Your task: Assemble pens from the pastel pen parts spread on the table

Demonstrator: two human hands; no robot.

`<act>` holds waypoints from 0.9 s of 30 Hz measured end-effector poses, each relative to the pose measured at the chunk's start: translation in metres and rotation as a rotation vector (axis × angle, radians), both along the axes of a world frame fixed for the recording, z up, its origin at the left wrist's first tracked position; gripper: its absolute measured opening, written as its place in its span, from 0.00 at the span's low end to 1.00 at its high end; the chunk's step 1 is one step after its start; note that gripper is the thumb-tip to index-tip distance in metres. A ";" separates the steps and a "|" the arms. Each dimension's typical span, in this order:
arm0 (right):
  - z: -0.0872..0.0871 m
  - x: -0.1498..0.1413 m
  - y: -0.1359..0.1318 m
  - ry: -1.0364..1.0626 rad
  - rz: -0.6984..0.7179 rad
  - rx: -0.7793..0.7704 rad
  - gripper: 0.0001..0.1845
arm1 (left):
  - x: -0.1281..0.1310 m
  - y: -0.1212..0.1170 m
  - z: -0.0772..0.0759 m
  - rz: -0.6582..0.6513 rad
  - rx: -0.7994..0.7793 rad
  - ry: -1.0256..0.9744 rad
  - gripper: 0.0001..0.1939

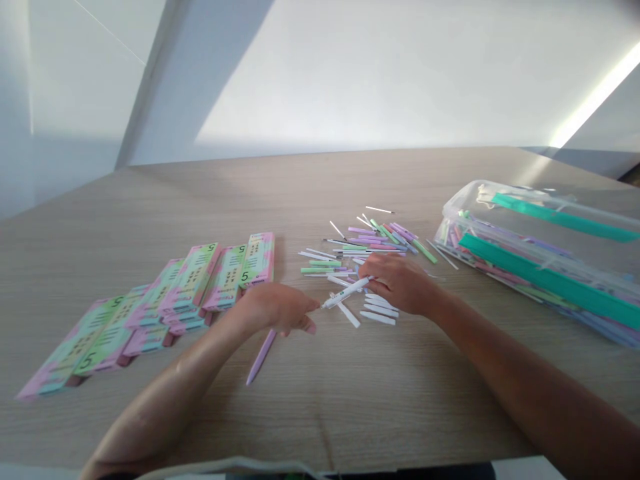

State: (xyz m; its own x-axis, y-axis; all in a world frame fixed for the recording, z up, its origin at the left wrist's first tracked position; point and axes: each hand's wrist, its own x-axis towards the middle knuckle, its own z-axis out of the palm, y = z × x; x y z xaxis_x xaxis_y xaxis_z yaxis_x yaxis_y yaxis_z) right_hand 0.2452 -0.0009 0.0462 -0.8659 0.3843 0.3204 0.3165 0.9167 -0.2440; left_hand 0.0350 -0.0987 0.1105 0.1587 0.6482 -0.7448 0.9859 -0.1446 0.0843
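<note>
A white pen (346, 293) is gripped by its right end in my right hand (400, 283) and slants down to the left over the table. My left hand (281, 308) is close to the pen's left tip, its fingers apart; whether a fingertip touches the tip I cannot make out. Beneath my left hand lies a purple pen barrel (261, 358), its upper end hidden. Several white pen pieces (379, 311) lie beside my right hand. Behind them spreads a loose pile of purple, green and pink pen parts (367, 247) with thin refills, partly covered by my right hand.
Pastel boxes marked 5 (190, 280) lie in overlapping rows on the left. On the right, a clear plastic bag (540, 250) with teal strips holds many pen parts. A white wall (350, 80) rises behind the wooden table (240, 193). A pale cable (235, 461) runs along the front edge.
</note>
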 end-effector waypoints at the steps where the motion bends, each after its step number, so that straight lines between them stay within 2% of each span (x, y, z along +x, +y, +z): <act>1: 0.000 0.000 -0.001 0.009 -0.003 0.007 0.05 | 0.000 -0.001 0.001 -0.009 0.001 0.002 0.21; 7: -0.001 -0.002 -0.005 0.056 -0.028 0.038 0.03 | 0.003 -0.003 0.003 -0.015 0.001 0.036 0.20; 18: -0.005 -0.002 -0.002 -0.016 -0.039 0.083 0.04 | 0.008 -0.004 0.004 -0.028 -0.030 0.057 0.19; 23: -0.005 -0.001 -0.001 -0.050 -0.142 0.069 0.04 | 0.003 -0.003 -0.003 -0.057 -0.012 0.061 0.22; 27: -0.004 -0.001 0.001 -0.108 -0.231 0.028 0.04 | 0.002 -0.003 -0.003 -0.056 -0.026 0.060 0.22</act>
